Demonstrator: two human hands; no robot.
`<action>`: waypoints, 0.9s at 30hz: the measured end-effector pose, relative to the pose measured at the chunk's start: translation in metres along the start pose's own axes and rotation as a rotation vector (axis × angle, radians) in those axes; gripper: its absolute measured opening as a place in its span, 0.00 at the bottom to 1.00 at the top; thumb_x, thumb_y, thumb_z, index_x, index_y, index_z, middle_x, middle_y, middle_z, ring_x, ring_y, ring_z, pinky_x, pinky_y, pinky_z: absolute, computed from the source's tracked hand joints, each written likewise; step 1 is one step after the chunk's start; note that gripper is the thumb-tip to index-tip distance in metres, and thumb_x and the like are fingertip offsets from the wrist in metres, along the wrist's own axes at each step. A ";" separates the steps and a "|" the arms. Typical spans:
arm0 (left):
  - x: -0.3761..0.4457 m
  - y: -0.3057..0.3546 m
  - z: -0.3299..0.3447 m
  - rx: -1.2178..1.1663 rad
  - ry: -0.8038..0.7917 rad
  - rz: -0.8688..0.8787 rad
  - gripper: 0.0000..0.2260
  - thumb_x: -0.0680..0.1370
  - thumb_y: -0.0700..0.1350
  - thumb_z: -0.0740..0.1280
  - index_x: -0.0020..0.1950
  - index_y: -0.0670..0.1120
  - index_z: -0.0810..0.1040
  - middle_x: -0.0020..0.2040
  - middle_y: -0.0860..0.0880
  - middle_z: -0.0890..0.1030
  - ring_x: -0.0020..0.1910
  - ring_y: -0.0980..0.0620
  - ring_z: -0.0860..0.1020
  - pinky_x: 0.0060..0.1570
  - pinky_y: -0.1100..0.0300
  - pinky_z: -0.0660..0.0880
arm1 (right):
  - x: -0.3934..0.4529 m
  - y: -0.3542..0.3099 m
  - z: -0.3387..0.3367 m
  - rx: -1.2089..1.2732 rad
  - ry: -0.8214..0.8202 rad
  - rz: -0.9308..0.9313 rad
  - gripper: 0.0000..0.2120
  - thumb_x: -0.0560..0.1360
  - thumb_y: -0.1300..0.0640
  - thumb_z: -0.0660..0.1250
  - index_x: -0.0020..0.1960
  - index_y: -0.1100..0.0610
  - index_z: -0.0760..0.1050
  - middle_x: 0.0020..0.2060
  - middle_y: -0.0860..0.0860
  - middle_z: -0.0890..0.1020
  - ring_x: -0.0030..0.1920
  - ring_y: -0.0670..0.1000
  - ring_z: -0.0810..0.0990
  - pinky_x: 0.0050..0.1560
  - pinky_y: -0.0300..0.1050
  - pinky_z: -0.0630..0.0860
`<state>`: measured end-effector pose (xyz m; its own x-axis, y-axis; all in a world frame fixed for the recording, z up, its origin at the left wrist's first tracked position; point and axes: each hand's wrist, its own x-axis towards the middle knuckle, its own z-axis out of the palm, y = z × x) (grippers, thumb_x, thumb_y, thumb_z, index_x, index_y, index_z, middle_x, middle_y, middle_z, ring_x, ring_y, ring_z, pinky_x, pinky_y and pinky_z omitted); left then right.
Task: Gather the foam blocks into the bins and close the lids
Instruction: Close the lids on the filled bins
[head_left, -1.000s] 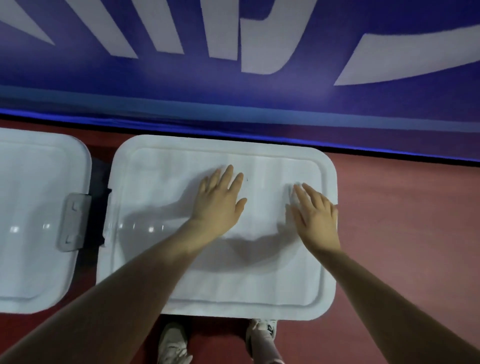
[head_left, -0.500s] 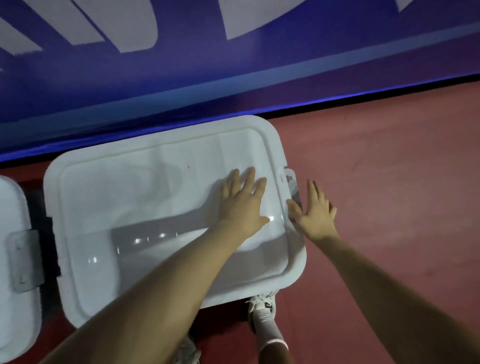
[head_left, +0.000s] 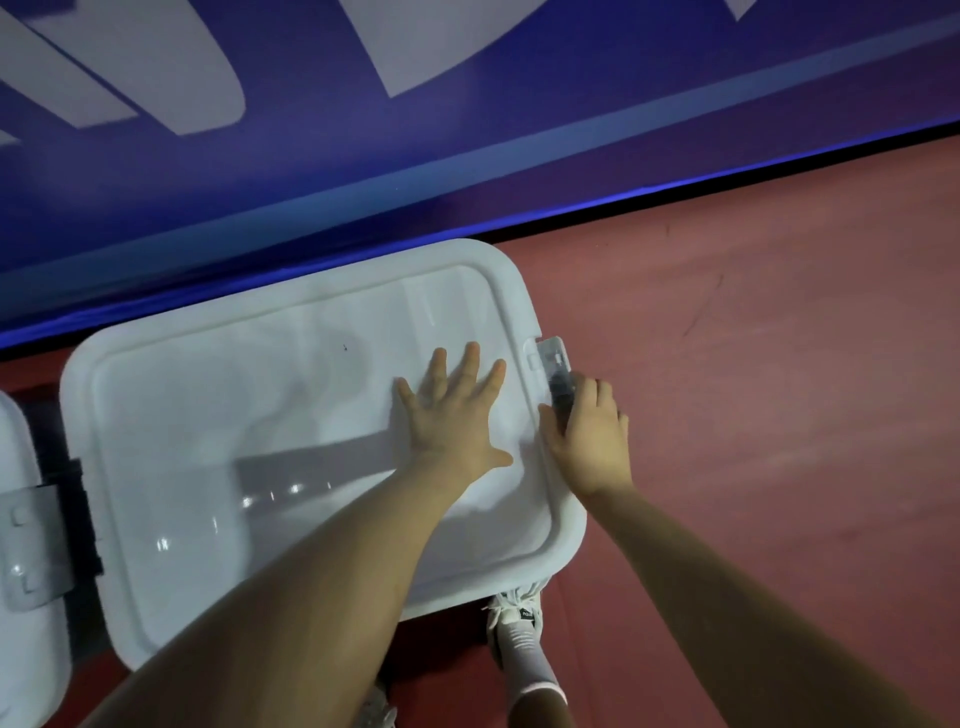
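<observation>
Head view: 2 lidded bins (head_left: 291, 426), 2 hands (head_left: 454, 415), 1 latch (head_left: 553, 366).

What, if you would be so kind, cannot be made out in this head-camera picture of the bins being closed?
- Bin contents: the white lid covers them, so no foam blocks show.
- Latch state: the right hand curls over its lower part; clipped or not is unclear.
- Lid under the left hand: hidden by palm and forearm.
- Second bin: cut off by the left edge.
</observation>
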<state>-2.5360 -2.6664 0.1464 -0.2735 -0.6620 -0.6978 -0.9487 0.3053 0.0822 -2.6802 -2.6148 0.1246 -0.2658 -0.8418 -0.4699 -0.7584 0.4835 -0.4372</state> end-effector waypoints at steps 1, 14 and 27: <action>0.000 -0.001 0.000 -0.019 0.001 0.004 0.47 0.70 0.66 0.68 0.77 0.58 0.40 0.78 0.53 0.36 0.76 0.43 0.36 0.70 0.33 0.51 | -0.003 -0.002 0.001 0.007 0.003 -0.043 0.19 0.79 0.55 0.60 0.68 0.59 0.65 0.61 0.57 0.71 0.58 0.60 0.72 0.61 0.53 0.63; 0.003 -0.017 0.010 0.019 0.048 0.070 0.51 0.68 0.65 0.71 0.76 0.60 0.36 0.77 0.54 0.34 0.76 0.44 0.36 0.73 0.38 0.43 | -0.023 0.003 0.026 0.013 0.013 0.007 0.28 0.81 0.52 0.58 0.77 0.57 0.55 0.69 0.52 0.71 0.66 0.52 0.71 0.66 0.51 0.59; -0.027 -0.055 0.023 0.045 0.176 0.155 0.38 0.77 0.61 0.62 0.79 0.53 0.44 0.79 0.51 0.40 0.77 0.45 0.42 0.74 0.47 0.45 | -0.034 -0.018 0.031 -0.199 0.161 0.050 0.23 0.81 0.56 0.56 0.75 0.57 0.63 0.71 0.55 0.69 0.62 0.61 0.72 0.62 0.55 0.63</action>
<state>-2.4726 -2.6493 0.1441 -0.4423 -0.7125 -0.5446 -0.8863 0.4402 0.1440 -2.6384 -2.5875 0.1247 -0.3855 -0.8530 -0.3518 -0.8399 0.4823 -0.2490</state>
